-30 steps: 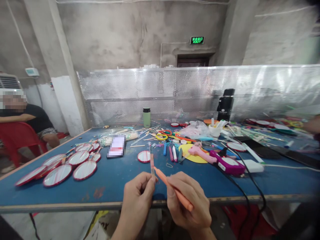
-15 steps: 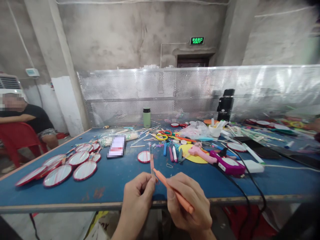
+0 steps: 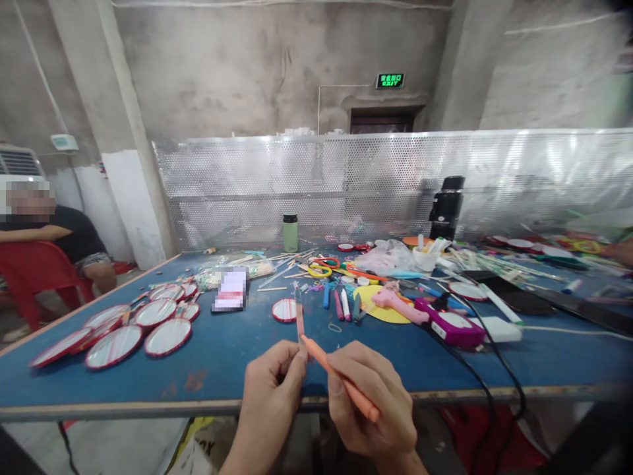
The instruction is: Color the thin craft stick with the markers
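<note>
My left hand (image 3: 273,388) is closed in a pinch on a thin flat stick (image 3: 299,318), which stands upright over the near edge of the blue table (image 3: 222,356). My right hand (image 3: 372,401) grips an orange marker (image 3: 337,377) like a pen. The marker's tip touches the stick just above my left fingers. Both hands hover at the table's front edge, close together.
Several red-rimmed round discs (image 3: 165,336) lie at the left, one more (image 3: 284,309) ahead of my hands. Markers, scissors, a pink glue gun (image 3: 395,302), a purple device (image 3: 452,326) with black cables and a green bottle (image 3: 290,232) crowd the far side. A person sits on a red chair (image 3: 34,270) at the left.
The marker tip has slid slightly along the stick. My hands and the stick have barely shifted otherwise.
</note>
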The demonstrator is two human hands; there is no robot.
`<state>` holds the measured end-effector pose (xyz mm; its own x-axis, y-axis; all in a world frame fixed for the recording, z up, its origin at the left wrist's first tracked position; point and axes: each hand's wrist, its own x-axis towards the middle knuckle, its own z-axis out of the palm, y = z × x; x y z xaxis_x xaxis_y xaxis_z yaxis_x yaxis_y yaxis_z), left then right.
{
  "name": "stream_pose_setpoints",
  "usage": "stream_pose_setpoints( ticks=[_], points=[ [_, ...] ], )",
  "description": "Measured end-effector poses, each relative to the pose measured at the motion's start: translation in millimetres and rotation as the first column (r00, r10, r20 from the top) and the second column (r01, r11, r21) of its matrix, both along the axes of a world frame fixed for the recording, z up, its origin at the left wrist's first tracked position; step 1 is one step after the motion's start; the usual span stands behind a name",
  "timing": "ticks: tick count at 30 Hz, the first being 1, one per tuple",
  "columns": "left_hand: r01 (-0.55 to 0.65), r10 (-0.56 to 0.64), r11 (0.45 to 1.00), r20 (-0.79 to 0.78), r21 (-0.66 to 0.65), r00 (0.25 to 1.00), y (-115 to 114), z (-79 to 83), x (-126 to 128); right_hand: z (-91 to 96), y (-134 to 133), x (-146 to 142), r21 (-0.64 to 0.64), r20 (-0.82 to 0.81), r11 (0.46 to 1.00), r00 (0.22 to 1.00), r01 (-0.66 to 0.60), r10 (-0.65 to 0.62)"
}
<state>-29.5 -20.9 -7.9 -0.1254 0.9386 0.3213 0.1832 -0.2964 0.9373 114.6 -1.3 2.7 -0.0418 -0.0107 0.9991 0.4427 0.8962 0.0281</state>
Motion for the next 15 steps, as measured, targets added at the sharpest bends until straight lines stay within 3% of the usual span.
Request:
stream_pose_setpoints(
  ticks=[8, 15],
  points=[
    [0.008, -0.008, 1.000, -0.003, -0.019, 1.000, -0.9, -1.1, -0.9, -1.5, 0.7, -0.7, -0.012, -0.058, 1.000, 0.998, 0.005, -0.006],
    [-0.004, 0.004, 1.000, -0.009, 0.012, 1.000, -0.1, -1.3, -0.5, 1.4, -1.0, -0.4, -0.002, 0.000, 1.000, 1.000, 0.009, -0.009]
  ],
)
